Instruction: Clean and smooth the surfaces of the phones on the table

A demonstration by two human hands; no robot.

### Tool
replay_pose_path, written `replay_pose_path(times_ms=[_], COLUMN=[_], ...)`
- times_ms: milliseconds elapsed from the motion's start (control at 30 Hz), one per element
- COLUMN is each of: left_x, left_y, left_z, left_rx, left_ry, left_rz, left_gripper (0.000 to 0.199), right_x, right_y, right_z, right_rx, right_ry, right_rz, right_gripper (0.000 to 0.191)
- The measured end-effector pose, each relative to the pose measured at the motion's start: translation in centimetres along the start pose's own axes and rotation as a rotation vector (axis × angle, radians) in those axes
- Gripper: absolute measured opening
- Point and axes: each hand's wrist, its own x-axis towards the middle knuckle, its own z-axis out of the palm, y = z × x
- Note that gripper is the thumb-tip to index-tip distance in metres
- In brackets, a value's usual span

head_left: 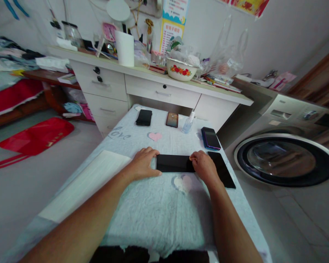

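Observation:
A black-screened tablet lies face up and crosswise on the cloth-covered table. My left hand grips its left end, thumb at the near edge and fingers at the far edge. Over its right end, my right hand is closed with fingertips pinched against the screen; something small and pale orange may show between them, but I cannot make it out. Partly behind my right hand lies a second dark tablet. Beyond are a phone with a blue-purple edge, a clear spray bottle, a brownish phone and a black phone.
A pale folded strip runs along the table's left side. Behind stands a white desk bearing a flowered bowl and a paper roll. A washing machine stands right; a red bag lies on the floor left.

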Motion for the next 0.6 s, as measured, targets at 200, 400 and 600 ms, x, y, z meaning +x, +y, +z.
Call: replay_pose_path(times_ms=[200, 400, 600], left_x=[0.0, 0.0, 0.0], left_y=[-0.1, 0.2, 0.2], left_z=[0.0, -0.2, -0.2], left_rx=[0.0, -0.003, -0.014], left_ry=[-0.005, -0.008, 0.001], left_rz=[0.002, -0.007, -0.002], left_gripper=[0.064, 0.063, 0.062], right_x=[-0.2, -0.6, -1.2], right_y=[0.5, 1.4, 1.5], right_z=[-0.6, -1.3, -2.5], right_rx=[0.023, 0.118, 0.232], right_ry=[-0.065, -0.125, -0.206], right_rz=[-0.027, -0.104, -0.139], right_gripper=[0.022, 0.023, 0.024])
